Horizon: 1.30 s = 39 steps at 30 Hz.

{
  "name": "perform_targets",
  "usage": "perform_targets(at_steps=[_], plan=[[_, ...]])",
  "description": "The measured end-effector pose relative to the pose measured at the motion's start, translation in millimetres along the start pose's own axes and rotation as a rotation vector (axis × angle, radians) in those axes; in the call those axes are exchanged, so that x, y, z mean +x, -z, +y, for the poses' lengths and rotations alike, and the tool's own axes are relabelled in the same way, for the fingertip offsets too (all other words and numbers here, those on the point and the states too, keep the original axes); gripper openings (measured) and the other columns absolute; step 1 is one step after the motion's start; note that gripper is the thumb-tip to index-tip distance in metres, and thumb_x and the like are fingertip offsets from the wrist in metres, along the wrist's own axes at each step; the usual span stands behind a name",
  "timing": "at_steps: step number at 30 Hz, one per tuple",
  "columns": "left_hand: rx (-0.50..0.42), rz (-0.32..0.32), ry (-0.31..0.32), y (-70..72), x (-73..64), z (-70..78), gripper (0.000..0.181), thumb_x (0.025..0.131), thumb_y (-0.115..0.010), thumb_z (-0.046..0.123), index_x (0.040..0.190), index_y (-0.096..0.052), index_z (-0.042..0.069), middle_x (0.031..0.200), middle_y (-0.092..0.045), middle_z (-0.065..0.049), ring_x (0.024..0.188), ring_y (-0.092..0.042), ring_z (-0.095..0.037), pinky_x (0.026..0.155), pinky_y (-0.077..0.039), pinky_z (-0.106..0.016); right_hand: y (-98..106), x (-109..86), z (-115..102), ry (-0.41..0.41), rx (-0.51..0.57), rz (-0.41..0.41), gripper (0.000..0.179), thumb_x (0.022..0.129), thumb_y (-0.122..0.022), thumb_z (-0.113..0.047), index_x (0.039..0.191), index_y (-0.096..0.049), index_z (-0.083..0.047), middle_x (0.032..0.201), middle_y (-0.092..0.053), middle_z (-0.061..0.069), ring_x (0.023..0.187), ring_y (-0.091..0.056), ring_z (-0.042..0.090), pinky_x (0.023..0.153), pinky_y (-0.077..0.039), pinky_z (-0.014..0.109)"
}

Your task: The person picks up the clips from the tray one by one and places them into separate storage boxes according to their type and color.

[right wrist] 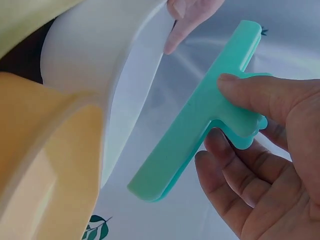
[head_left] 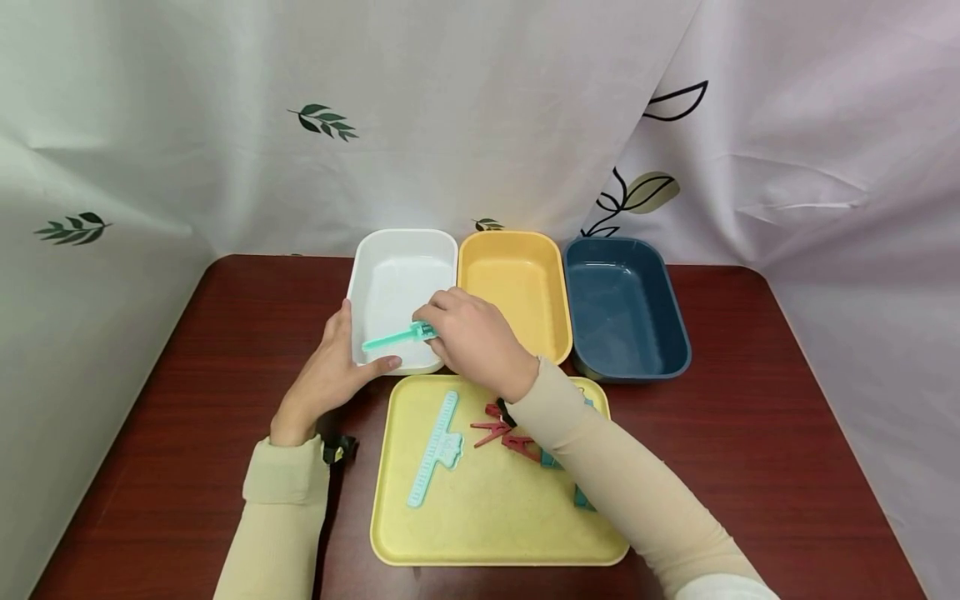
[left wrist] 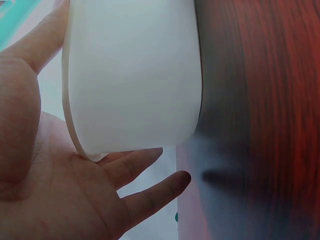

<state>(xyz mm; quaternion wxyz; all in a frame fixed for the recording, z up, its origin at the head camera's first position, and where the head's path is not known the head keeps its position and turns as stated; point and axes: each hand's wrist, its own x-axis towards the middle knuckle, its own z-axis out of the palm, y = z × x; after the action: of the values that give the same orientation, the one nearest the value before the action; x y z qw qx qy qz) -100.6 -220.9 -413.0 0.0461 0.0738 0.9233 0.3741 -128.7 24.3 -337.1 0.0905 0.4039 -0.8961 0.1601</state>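
My right hand (head_left: 476,337) pinches a mint-green bag clip (right wrist: 200,107) at its tab, thumb on one side and fingers on the other. In the head view the clip's long bar hangs over the near part of the white bin (head_left: 405,242). My left hand (head_left: 330,375) rests on that bin's near left corner, its thumb lying across the near rim and its extended fingers along the left side (left wrist: 135,75). A second mint bag clip (head_left: 435,450), with a ridged bar, lies on the yellow tray (head_left: 495,533).
To the right of the white bin stand a yellow bin (head_left: 517,292) and a dark blue bin (head_left: 622,308). Red clothespins (head_left: 491,431), a black clip (head_left: 506,412) and teal clips (head_left: 583,498) lie on the tray, partly behind my right arm. A patterned curtain (head_left: 420,125) hangs behind.
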Motion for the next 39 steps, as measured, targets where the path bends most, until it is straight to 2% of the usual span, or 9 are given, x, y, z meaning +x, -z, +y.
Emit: perform_targets(at_steps=[11,22,27,34,39], plan=[[0.002,-0.004,0.013,0.8,-0.8,0.4,0.117,0.090,-0.071,0.052,0.160,0.011,0.008,0.165,-0.004,-0.022,0.138,-0.034,-0.042,0.103,-0.040,-0.061,-1,26.3,10,-0.044,-0.050,-0.086,0.021,0.096,-0.068,-0.012,0.116,-0.073,-0.010,0.110,-0.067,0.004,0.097,-0.061,0.019,0.078,-0.054,0.029],[0.006,-0.014,0.036,0.8,-0.4,0.5,0.119,0.089,-0.071,0.055,0.160,0.012,0.007,0.165,-0.003,-0.021,0.137,-0.036,-0.042,0.104,-0.039,-0.060,-3,46.6,19,-0.043,-0.080,-0.157,0.023,0.096,-0.067,-0.008,0.117,-0.074,-0.012,0.109,-0.068,0.004,0.098,-0.061,0.020,0.077,-0.055,0.029],[0.007,-0.014,0.038,0.9,-0.1,-0.1,0.119,0.089,-0.071,0.055,0.160,0.012,0.008,0.166,-0.002,-0.020,0.138,-0.035,-0.042,0.105,-0.039,-0.060,-2,56.1,22,-0.032,-0.096,-0.202,0.026,0.097,-0.064,-0.006,0.120,-0.072,-0.013,0.112,-0.068,0.003,0.104,-0.061,0.020,0.080,-0.055,0.029],[0.002,-0.022,0.051,0.0,0.0,-0.7,0.120,0.088,-0.070,0.058,0.160,0.014,0.010,0.166,-0.001,-0.019,0.138,-0.035,-0.041,0.106,-0.038,-0.060,-9,68.3,31,-0.043,-0.060,-0.250,0.027,0.097,-0.063,-0.007,0.122,-0.072,-0.014,0.116,-0.067,0.003,0.109,-0.060,0.019,0.086,-0.055,0.029],[0.006,-0.026,0.055,0.8,-0.2,-0.1,0.120,0.089,-0.070,0.058,0.159,0.014,0.009,0.166,0.000,-0.019,0.140,-0.033,-0.042,0.106,-0.037,-0.060,-15,74.8,36,-0.031,-0.019,-0.231,0.027,0.096,-0.063,-0.002,0.116,-0.075,-0.015,0.116,-0.070,0.000,0.111,-0.059,0.019,0.093,-0.051,0.028]])
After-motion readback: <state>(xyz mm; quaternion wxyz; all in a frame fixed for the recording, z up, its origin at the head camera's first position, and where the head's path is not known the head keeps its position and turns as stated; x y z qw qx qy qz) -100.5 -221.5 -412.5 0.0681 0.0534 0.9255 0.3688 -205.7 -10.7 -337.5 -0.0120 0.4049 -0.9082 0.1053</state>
